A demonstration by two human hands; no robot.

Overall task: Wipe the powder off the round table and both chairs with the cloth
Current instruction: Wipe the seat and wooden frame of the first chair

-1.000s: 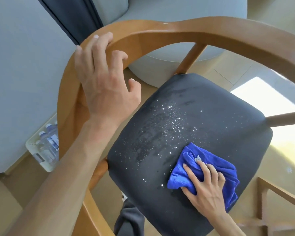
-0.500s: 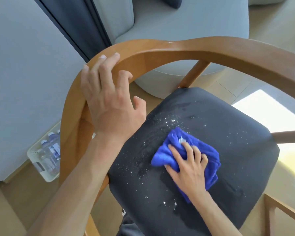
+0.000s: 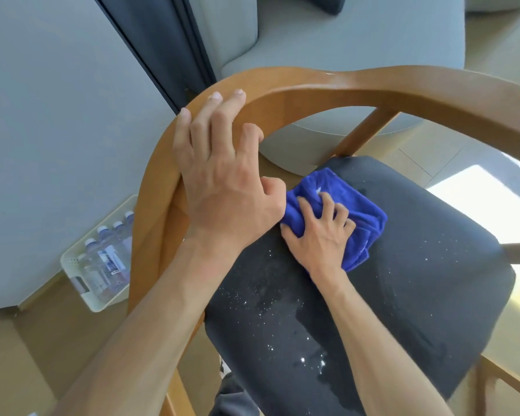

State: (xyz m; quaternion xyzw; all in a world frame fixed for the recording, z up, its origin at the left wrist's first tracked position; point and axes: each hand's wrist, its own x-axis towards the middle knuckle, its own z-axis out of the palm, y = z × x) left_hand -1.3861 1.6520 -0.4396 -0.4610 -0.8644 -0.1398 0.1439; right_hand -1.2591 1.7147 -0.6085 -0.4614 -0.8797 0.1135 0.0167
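The person's right hand (image 3: pixel 318 232) presses a bunched blue microfibre cloth (image 3: pixel 347 205) against the far left part of the dark seat cushion (image 3: pixel 427 289), its fingers curled into the folds, while the left hand (image 3: pixel 219 178) rests on the curved wooden backrest rail (image 3: pixel 357 82) with fingers spread over the top and nothing gripped in the palm. The cloth lies on the cushion near its back edge, just beside the left thumb. White powder specks (image 3: pixel 309 360) are scattered over the near part of the cushion, with thinner ones towards the left edge and a few on the right, so most of what is left lies behind the cloth, towards the person. The likeliest failure is that a stroke carrying on towards the back edge misses this near patch altogether, or pushes loose grains off the cushion onto the floor (image 3: pixel 27 355) and the basket of water bottles (image 3: pixel 102 265) below. A wadded cloth also touches only a small area, so it may smear powder into the fabric rather than lift it; darker streaks on the cushion could be damp or rubbed-in traces, though that cannot be told. The round table is not in view.
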